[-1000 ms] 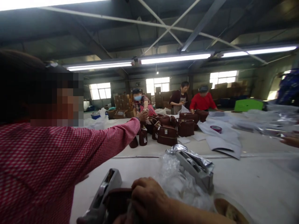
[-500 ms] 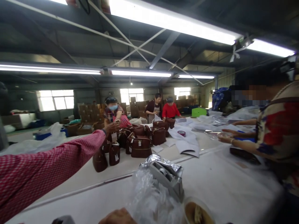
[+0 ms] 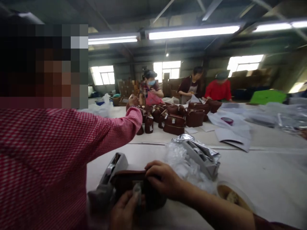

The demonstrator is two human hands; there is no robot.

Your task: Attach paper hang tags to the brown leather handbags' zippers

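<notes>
A dark brown handbag stands on the white table right in front of me. My right hand is closed over its top edge, with the fingers curled round the rim. Low at the bag's near face, my left hand pinches a small pale, translucent piece between thumb and fingers; blur hides whether this is a tag or a wrapped part. A grey tape dispenser stands just behind the bag on the left. The bag's underside is in shadow.
A co-worker in a red checked shirt reaches across on the left. Several brown handbags stand farther back. A second tape dispenser, crumpled clear plastic and a round tub lie to the right. Several people work opposite.
My view has swung left and down. The handbag and both my hands now show, where only part of one hand showed at the bottom before. The checked-sleeved co-worker's head and torso have come into view.
</notes>
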